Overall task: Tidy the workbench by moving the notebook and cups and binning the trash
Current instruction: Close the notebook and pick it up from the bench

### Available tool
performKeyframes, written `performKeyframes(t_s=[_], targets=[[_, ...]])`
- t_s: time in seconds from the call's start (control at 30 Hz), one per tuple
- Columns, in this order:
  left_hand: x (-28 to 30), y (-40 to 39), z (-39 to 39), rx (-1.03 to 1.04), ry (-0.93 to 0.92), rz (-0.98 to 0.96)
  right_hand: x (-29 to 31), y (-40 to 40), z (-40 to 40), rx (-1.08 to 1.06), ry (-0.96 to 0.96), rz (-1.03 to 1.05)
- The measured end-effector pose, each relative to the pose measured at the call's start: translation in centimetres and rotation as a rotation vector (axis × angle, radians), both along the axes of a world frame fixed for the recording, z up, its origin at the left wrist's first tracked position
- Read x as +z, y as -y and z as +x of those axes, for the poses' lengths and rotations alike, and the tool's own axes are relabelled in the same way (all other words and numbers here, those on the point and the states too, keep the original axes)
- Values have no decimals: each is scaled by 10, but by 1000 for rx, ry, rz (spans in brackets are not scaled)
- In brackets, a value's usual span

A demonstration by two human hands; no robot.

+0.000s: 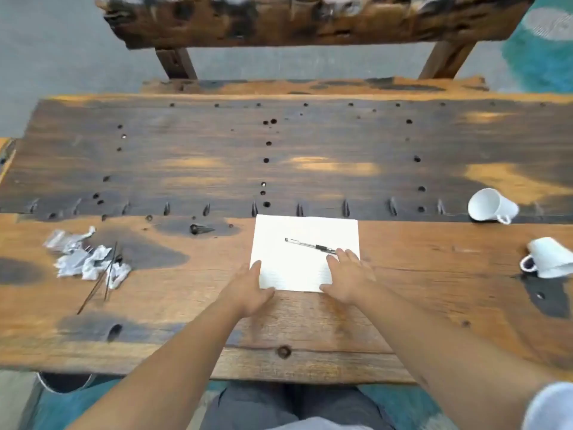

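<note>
A white lined notebook (297, 262) lies flat near the middle of the wooden workbench (279, 169), with a black pen (310, 245) resting on it. My left hand (251, 290) touches the notebook's near left corner, fingers spread. Flat on the near right part of the notebook lies my right hand (348, 277), its fingertips close to the pen. Two white cups are at the right: one cup on its side (491, 206) and one upside-down cup (548, 257). Crumpled white paper trash (86, 259) lies at the left, with thin dark sticks (102, 277) across it.
A rough wooden bench or chair (310, 23) stands beyond the far edge of the workbench. The bench top has many small holes and dark stains. My legs and a teal rug show below the near edge.
</note>
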State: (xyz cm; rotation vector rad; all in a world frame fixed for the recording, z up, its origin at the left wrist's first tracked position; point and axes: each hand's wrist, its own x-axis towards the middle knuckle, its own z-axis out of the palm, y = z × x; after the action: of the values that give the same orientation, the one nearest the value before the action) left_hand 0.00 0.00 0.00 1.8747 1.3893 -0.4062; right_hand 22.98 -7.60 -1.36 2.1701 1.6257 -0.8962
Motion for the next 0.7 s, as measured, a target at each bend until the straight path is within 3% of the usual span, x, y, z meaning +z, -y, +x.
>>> performKeyframes(t_s=[0.13, 0.33, 0.5, 0.7], targets=[[-19, -12, 4, 376, 197, -162, -13, -21, -2, 21, -44, 43], [-39, -28, 7, 726, 190, -240, -38, -31, -9, -36, -55, 77], [-46, -36, 7, 793, 182, -280, -49, -37, -20, -102, -24, 150], [-46, -40, 9, 693, 307, -343, -54, -44, -27, -488, -179, 156]])
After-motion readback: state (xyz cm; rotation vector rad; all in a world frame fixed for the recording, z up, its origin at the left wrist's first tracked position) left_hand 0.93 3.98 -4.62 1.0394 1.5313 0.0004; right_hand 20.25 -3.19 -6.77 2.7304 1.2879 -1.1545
